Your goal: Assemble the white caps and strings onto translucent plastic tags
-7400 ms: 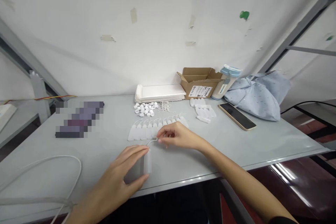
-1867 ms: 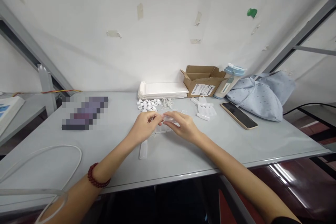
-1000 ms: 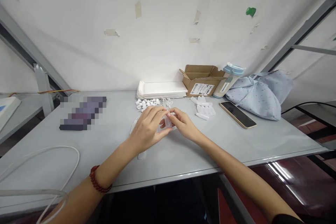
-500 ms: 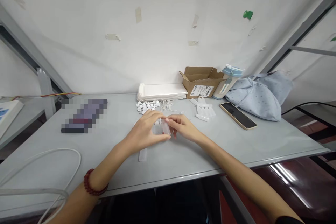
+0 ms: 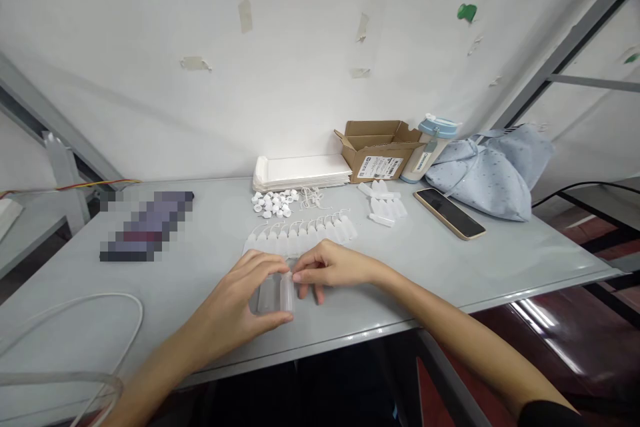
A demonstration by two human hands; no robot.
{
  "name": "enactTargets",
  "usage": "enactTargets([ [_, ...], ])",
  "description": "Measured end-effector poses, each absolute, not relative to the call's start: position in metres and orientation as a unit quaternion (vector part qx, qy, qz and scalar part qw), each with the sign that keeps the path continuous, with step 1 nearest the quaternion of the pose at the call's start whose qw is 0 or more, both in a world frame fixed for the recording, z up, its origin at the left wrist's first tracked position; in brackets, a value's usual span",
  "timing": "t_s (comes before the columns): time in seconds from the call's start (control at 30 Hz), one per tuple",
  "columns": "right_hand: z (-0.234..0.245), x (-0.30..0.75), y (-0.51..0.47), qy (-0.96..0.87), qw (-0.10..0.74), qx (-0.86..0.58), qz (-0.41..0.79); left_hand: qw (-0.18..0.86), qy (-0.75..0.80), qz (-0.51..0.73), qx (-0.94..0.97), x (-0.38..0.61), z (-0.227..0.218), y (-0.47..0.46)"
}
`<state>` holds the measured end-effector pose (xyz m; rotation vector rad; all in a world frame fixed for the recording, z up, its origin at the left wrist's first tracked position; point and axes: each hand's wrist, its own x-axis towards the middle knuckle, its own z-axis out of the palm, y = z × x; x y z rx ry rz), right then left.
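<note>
My left hand grips a small translucent plastic bottle by its two ends, between thumb and fingers. My right hand is closed at the bottle's upper end, thumb and forefinger pinched against its neck; the fingertips partly hide that end. A second clear bottle lies on the table, seen through the gap of my left hand. Just beyond both hands is a row of similar bottles with thin white cords at their tops.
Behind the row lie white caps and white cord loops. Loose bottles and a phone are to the right. White stacked trays, a cardboard box, a tumbler and a blue cloth bag stand along the wall.
Both hands have come down and left, nearer the table's front edge, with the bottle between them. The corded row, hidden behind the hands before, now shows. The view has shifted slightly.
</note>
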<state>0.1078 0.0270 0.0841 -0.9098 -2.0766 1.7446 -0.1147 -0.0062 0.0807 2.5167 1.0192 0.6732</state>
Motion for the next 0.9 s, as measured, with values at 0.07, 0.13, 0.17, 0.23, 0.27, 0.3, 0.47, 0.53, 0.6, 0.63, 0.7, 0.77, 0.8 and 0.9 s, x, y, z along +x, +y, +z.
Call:
enactTargets([
  [0.07,0.084,0.107,0.026,-0.724,0.127,-0.317,0.599,0.166,0.359,0.235,0.888,-0.117,0.076,-0.009],
  [0.13,0.084,0.106,0.027,-0.727,0.121,-0.317,0.597,0.159,0.361,0.234,0.889,-0.119,0.072,-0.010],
  [0.17,0.084,0.106,0.027,-0.728,0.121,-0.317,0.596,0.154,0.364,0.235,0.888,-0.119,0.071,-0.010],
  [0.23,0.084,0.105,0.028,-0.729,0.120,-0.321,0.592,0.143,0.370,0.235,0.887,-0.120,0.069,-0.010],
  [0.27,0.084,0.105,0.028,-0.731,0.120,-0.324,0.589,0.139,0.373,0.235,0.887,-0.121,0.068,-0.010],
  [0.3,0.083,0.104,0.028,-0.732,0.121,-0.328,0.585,0.135,0.375,0.233,0.887,-0.122,0.067,-0.010],
  [0.47,0.076,0.100,0.027,-0.727,0.158,-0.351,0.569,0.117,0.395,0.231,0.882,-0.130,0.064,-0.010],
  [0.53,0.074,0.099,0.026,-0.725,0.167,-0.355,0.567,0.115,0.405,0.231,0.877,-0.134,0.062,-0.009],
  [0.6,0.072,0.098,0.025,-0.731,0.171,-0.355,0.556,0.117,0.412,0.230,0.874,-0.137,0.061,-0.009],
  [0.63,0.071,0.097,0.025,-0.740,0.176,-0.354,0.544,0.119,0.414,0.230,0.872,-0.138,0.061,-0.009],
  [0.7,0.070,0.095,0.023,-0.765,0.187,-0.353,0.505,0.125,0.415,0.230,0.872,-0.139,0.059,-0.008],
  [0.77,0.069,0.092,0.021,-0.793,0.192,-0.349,0.461,0.131,0.416,0.232,0.869,-0.140,0.058,-0.007],
  [0.8,0.068,0.091,0.020,-0.805,0.189,-0.346,0.444,0.134,0.417,0.234,0.868,-0.140,0.057,-0.007],
  [0.9,0.066,0.088,0.018,-0.832,0.180,-0.341,0.398,0.139,0.421,0.243,0.863,-0.140,0.054,-0.008],
])
